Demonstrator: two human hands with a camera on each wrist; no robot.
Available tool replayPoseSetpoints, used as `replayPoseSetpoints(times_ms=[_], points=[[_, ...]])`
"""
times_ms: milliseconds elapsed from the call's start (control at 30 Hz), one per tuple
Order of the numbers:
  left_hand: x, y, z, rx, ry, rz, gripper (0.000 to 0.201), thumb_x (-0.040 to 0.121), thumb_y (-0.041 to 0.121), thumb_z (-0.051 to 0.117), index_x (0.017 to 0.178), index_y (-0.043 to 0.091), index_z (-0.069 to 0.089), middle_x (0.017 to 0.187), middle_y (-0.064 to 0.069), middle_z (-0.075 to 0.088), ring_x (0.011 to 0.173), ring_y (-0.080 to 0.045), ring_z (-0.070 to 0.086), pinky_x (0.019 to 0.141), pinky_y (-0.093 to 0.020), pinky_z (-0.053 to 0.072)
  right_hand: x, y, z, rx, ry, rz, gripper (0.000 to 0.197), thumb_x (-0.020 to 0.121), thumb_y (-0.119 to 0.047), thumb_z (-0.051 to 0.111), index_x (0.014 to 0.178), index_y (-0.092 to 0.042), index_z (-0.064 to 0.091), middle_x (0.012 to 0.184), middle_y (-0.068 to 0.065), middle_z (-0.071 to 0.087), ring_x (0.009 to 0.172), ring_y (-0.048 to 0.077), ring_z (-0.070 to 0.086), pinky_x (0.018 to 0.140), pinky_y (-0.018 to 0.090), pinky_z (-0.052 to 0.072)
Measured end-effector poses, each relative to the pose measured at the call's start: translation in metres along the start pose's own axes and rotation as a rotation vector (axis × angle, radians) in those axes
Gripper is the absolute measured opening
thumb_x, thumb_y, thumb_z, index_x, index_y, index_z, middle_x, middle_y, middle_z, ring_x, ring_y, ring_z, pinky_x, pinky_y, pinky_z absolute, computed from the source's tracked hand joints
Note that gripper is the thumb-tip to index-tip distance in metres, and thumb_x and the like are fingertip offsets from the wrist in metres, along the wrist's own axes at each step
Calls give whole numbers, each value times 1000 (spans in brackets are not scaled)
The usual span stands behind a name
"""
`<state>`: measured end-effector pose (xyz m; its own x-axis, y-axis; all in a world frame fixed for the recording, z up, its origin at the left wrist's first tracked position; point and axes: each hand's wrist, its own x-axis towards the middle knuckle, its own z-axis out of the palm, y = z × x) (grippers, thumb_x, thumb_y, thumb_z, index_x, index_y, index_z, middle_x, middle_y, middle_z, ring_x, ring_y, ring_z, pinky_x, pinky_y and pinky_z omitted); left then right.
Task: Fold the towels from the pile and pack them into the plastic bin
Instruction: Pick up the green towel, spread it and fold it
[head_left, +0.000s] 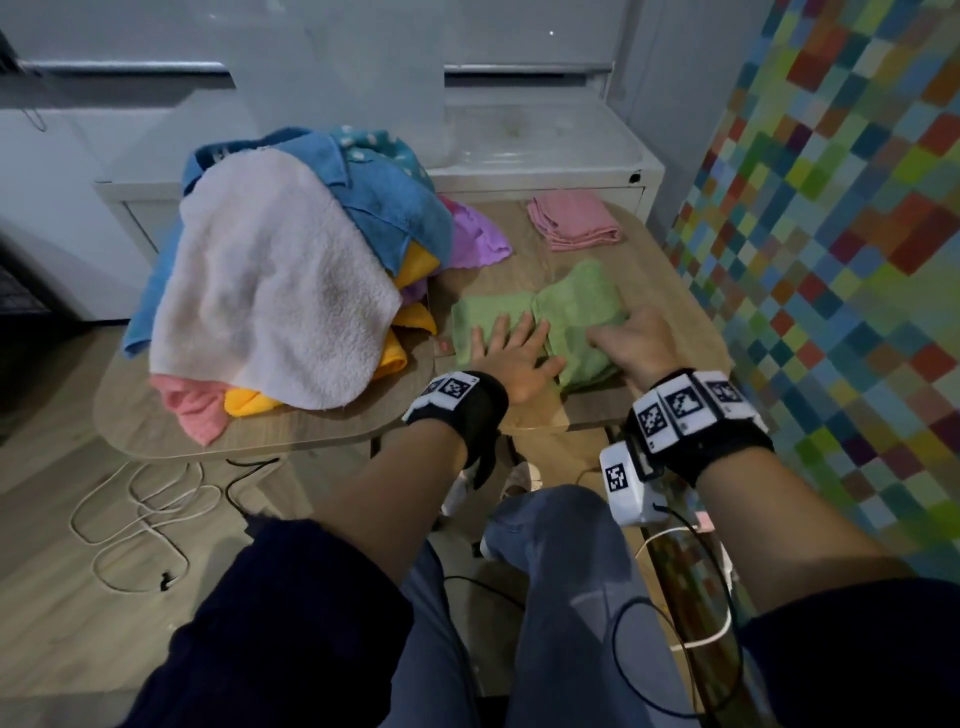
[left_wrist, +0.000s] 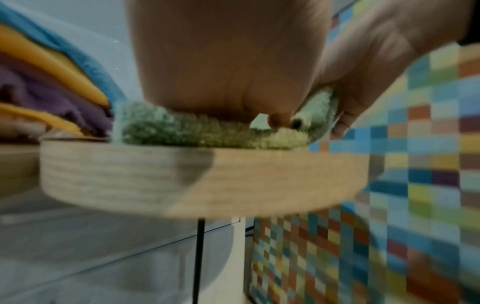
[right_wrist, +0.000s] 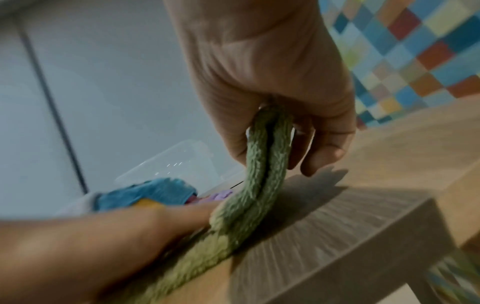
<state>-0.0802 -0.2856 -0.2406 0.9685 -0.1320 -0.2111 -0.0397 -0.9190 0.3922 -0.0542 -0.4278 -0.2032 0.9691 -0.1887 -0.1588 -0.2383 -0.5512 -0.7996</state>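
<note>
A heaped pile of towels (head_left: 270, 291) covered the table's (head_left: 670, 291) left side. Beside it lay the green towel (head_left: 571, 306), half folded: left hand (head_left: 511, 356) flat on it, fingers spread; right hand (head_left: 636, 340) pinching its doubled edge. The clear plastic bin (head_left: 540, 140) (contents unclear) stood behind.

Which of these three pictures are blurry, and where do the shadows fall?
Head view: sharp, dim, edges bent by the wide lens. Left wrist view: soft, table edge smeared. Right wrist view: motion blur on the left hand; the right hand and green towel cast a shadow on the tabletop.
</note>
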Motion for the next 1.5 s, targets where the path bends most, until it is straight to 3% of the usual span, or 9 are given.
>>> replayPoseSetpoints(times_ms=[100, 200, 333, 600, 733, 900, 1167, 1267, 1500], points=[[11, -9, -8, -328, 122, 69, 44, 95, 28, 51, 137, 16, 45, 149, -4, 35, 141, -25, 25, 117, -40, 15, -17, -10, 6, -274, 152, -188, 34, 80, -23, 68, 107, -3, 61, 104, 15, 65, 98, 33, 62, 81, 39, 52], [10, -23, -21, -792, 289, 62, 29, 96, 9, 47, 120, -4, 58, 119, -13, 61, 106, -13, 56, 88, -16, 40, -41, -21, 23, -446, 205, -380, 39, 83, -26, 66, 115, -7, 55, 109, 12, 61, 102, 32, 59, 74, 34, 46], [11, -40, -38, -1321, 238, -32, 48, 100, 40, 32, 119, 6, 60, 101, -6, 67, 87, -11, 65, 86, -28, 49, -66, -32, 47, -547, 129, -615, 47, 82, -34, 64, 122, -13, 52, 121, 8, 52, 114, 26, 48, 89, 38, 44], [11, -46, -38, -1206, 240, -186, 21, 87, -7, 47, 102, 4, 55, 79, 0, 62, 65, -9, 58, 61, -25, 50, -60, -21, 60, -418, 100, -648, 37, 96, -39, 44, 104, -10, 66, 116, 9, 56, 115, 28, 45, 98, 40, 33], [6, -43, -36, -1277, 250, -275, 64, 80, 0, 58, 135, 1, 25, 100, -8, 55, 91, -22, 58, 74, -34, 51, -35, -11, 68, -350, 9, -642, 37, 99, -26, 40, 128, -5, 50, 134, 15, 48, 125, 27, 43, 105, 38, 34], [5, -46, -33, -1350, 275, -310, 43, 94, 10, 47, 131, -5, 31, 118, -14, 48, 104, -25, 54, 93, -39, 48, -26, -2, 74, -467, -199, -670, 51, 101, -21, 35, 148, -6, 23, 156, 11, 18, 146, 23, 11, 119, 32, 7], [-2, -46, -33, -1121, 400, -148, 35, 84, -1, 49, 113, 5, 30, 106, -9, 46, 98, -20, 51, 77, -25, 48, -29, 14, 63, -585, -296, -803, 55, 99, -13, 34, 150, -8, 13, 158, 9, 4, 147, 19, -2, 111, 18, -9], [-9, -55, -28, -595, 465, 19, 58, 77, 6, 56, 130, 1, 32, 127, -19, 38, 121, -30, 38, 103, -34, 31, -29, 12, 63, -683, -305, -783, 55, 100, -19, 30, 151, -11, 9, 159, 5, 2, 147, 17, -4, 116, 24, -6], [-29, -67, -18, 168, 508, 171, 61, 84, 49, 30, 112, 9, 65, 123, -16, 59, 120, -39, 47, 103, -47, 37, -39, -7, 60, -787, -225, -743, 55, 100, -26, 29, 150, -10, 15, 159, 4, 3, 147, 15, -2, 118, 38, -4]])
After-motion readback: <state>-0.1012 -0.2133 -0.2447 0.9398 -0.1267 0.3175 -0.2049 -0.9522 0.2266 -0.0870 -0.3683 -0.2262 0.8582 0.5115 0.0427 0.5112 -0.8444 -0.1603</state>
